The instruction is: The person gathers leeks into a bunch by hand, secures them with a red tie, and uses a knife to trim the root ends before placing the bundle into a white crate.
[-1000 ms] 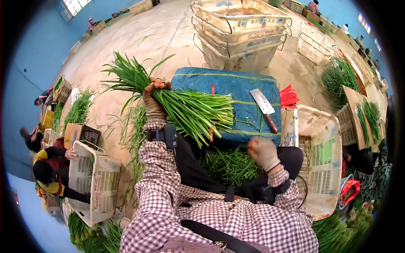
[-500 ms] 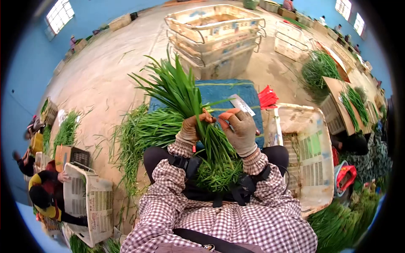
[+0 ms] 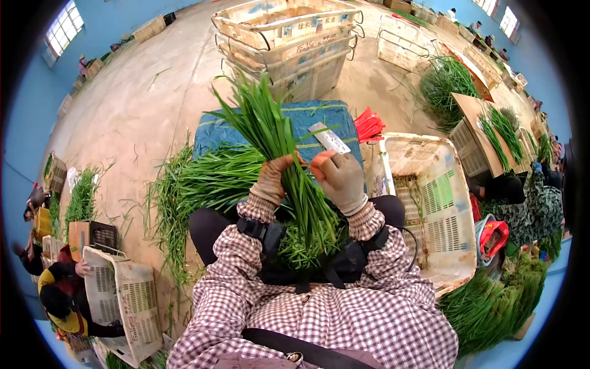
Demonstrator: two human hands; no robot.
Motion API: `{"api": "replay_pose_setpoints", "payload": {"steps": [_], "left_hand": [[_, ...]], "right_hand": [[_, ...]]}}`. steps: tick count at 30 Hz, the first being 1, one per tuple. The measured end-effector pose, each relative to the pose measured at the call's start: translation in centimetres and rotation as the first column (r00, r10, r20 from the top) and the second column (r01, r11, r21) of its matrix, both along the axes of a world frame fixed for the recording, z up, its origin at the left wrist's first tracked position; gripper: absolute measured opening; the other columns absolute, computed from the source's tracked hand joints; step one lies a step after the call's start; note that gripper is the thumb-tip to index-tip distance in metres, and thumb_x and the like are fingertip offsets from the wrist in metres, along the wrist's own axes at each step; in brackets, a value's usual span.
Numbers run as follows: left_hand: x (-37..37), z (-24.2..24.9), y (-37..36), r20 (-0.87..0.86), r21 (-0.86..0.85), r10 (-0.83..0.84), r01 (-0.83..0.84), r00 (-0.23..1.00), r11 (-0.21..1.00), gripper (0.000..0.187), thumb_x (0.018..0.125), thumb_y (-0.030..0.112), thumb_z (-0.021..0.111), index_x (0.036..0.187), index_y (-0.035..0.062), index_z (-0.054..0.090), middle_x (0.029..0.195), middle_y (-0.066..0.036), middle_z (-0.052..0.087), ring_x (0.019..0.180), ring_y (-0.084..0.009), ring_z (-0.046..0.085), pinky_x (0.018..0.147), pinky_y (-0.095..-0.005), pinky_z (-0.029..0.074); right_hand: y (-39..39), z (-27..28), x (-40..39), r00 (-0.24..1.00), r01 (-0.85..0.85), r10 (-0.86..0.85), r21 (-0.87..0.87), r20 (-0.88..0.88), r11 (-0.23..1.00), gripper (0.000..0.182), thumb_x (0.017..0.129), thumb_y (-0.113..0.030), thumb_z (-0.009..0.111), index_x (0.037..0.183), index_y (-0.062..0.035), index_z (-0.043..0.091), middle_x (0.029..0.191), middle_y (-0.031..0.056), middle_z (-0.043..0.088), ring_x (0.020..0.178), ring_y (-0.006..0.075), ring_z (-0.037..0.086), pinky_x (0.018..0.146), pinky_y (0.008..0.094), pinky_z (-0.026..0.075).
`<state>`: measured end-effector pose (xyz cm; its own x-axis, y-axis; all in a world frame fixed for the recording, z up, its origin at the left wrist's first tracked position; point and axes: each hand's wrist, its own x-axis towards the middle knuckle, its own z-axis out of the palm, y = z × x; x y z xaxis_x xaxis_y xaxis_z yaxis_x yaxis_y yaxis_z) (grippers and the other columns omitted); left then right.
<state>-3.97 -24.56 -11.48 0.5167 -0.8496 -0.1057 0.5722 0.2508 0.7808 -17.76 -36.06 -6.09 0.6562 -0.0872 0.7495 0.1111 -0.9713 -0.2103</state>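
My left hand (image 3: 271,179), in a worn pale glove with bare fingertips, is wrapped around an upright bunch of garlic chives (image 3: 261,120). Its long flat leaves fan out above the fist and its stalks hang below. My right hand (image 3: 342,181), gloved alike, is beside the bunch with fingers bent together; whatever they pinch is hidden. More chives (image 3: 224,178) lie in a loose heap left of my hands. Short green trimmings (image 3: 310,243) cover my lap. Just beyond my right fingers, a pale flat strip with dark marks (image 3: 330,138) rests on a blue covered surface (image 3: 301,117).
Stacked white crates (image 3: 286,52) stand ahead. An open crate (image 3: 452,215) is by my right knee, near red strips (image 3: 369,125). Greens (image 3: 498,301) are piled at lower right. On the left, a person in yellow and black (image 3: 61,301) handles another crate (image 3: 138,307).
My right hand has come closer to the bunch, and its fingers have drawn together. My left hand keeps its hold. The whole view has shifted slightly.
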Motion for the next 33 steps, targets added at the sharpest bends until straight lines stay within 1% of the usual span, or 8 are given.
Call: {"api": "replay_pose_setpoints", "payload": {"steps": [3, 6, 7, 15, 18, 22, 28, 33], "left_hand": [[0.3, 0.8, -0.3, -0.07, 0.046, 0.12, -0.117, 0.99, 0.992, 0.021, 0.084, 0.024, 0.063, 0.082, 0.0033, 0.062, 0.078, -0.008, 0.064, 0.071, -0.0166, 0.06, 0.066, -0.0295, 0.051], [1.3, 2.3, -0.4, 0.307, 0.237, 0.152, -0.231, 0.939, 0.944, 0.022, 0.083, 0.024, 0.064, 0.08, 0.0028, 0.061, 0.074, -0.008, 0.064, 0.063, -0.0165, 0.06, 0.058, -0.0304, 0.051], [1.4, 2.4, -0.8, 0.039, 0.255, 0.233, -0.235, 0.972, 0.938, 0.022, 0.082, 0.023, 0.063, 0.078, 0.0023, 0.061, 0.071, -0.009, 0.063, 0.061, -0.0177, 0.06, 0.058, -0.0306, 0.05], [9.7, 8.8, 0.4, 0.189, 0.28, 0.419, -0.458, 0.888, 0.844, 0.017, 0.081, 0.016, 0.06, 0.072, 0.0015, 0.059, 0.068, -0.012, 0.061, 0.062, -0.0226, 0.059, 0.058, -0.0364, 0.052], [12.8, 8.8, 0.3, 0.237, 0.113, 0.464, -0.499, 0.853, 0.859, 0.016, 0.081, 0.016, 0.062, 0.077, 0.0015, 0.059, 0.069, -0.011, 0.061, 0.065, -0.0218, 0.06, 0.058, -0.0355, 0.053], [10.3, 9.0, -0.3, 0.172, -0.075, 0.476, -0.47, 0.862, 0.879, 0.014, 0.08, 0.016, 0.066, 0.081, 0.0031, 0.059, 0.073, -0.009, 0.063, 0.07, -0.0204, 0.062, 0.059, -0.0339, 0.053], [3.7, 5.6, -2.6, 0.146, -0.069, 0.321, -0.314, 0.936, 0.947, 0.021, 0.077, 0.018, 0.07, 0.09, 0.0039, 0.062, 0.078, -0.004, 0.064, 0.073, -0.017, 0.061, 0.067, -0.0309, 0.053], [2.3, -1.8, -3.5, -0.016, -0.363, 0.039, -0.042, 0.999, 0.931, 0.032, 0.082, 0.019, 0.067, 0.109, 0.0042, 0.057, 0.096, -0.007, 0.062, 0.086, -0.0184, 0.061, 0.074, -0.0309, 0.052]], "right_hand": [[2.1, -1.5, -2.1, 0.992, -0.099, 0.095, 0.039, 0.084, 0.994, 0.023, 0.078, -0.006, 0.065, 0.098, -0.0081, 0.053, 0.089, 0.0065, 0.062, 0.067, 0.0225, 0.058, 0.063, 0.0321, 0.048], [5.3, -3.4, -2.9, 0.854, -0.508, 0.423, 0.667, 0.304, 0.545, 0.012, 0.088, 0.001, 0.052, 0.099, -0.0007, 0.048, 0.087, 0.011, 0.065, 0.072, 0.0192, 0.064, 0.066, 0.0284, 0.054], [5.8, -4.0, -3.4, 0.84, -0.511, 0.441, 0.734, 0.316, 0.447, 0.013, 0.088, 0.002, 0.053, 0.1, -0.0004, 0.048, 0.084, 0.0116, 0.064, 0.075, 0.0186, 0.065, 0.065, 0.0278, 0.053], [7.2, -11.8, -12.4, 0.816, -0.107, 0.441, 0.652, -0.374, 0.751, 0.016, 0.087, -0.016, 0.054, 0.099, -0.0069, 0.05, 0.068, 0.0109, 0.061, 0.059, 0.0303, 0.058, 0.053, 0.0386, 0.045], [6.7, -11.6, -12.5, 0.528, 0.025, 0.384, 0.466, -0.757, 0.884, 0.018, 0.085, -0.021, 0.057, 0.098, -0.0094, 0.052, 0.079, 0.0088, 0.064, 0.066, 0.0296, 0.062, 0.059, 0.0368, 0.049], [5.8, -7.2, -9.4, 0.642, -0.091, 0.243, 0.243, -0.727, 0.966, 0.027, 0.083, -0.027, 0.06, 0.106, -0.0138, 0.055, 0.098, 0.0039, 0.061, 0.065, 0.0263, 0.061, 0.059, 0.036, 0.05], [3.5, 4.0, -0.2, 0.981, -0.192, 0.181, 0.192, 0.073, 0.962, 0.01, 0.078, -0.013, 0.064, 0.086, -0.0112, 0.06, 0.084, 0.0037, 0.063, 0.066, 0.0244, 0.06, 0.056, 0.036, 0.046], [1.9, 4.5, 4.1, 0.994, -0.107, 0.112, 0.277, -0.004, 0.955, 0.012, 0.078, -0.009, 0.061, 0.09, -0.0095, 0.064, 0.087, 0.0065, 0.063, 0.075, 0.027, 0.06, 0.064, 0.0359, 0.048]]}}
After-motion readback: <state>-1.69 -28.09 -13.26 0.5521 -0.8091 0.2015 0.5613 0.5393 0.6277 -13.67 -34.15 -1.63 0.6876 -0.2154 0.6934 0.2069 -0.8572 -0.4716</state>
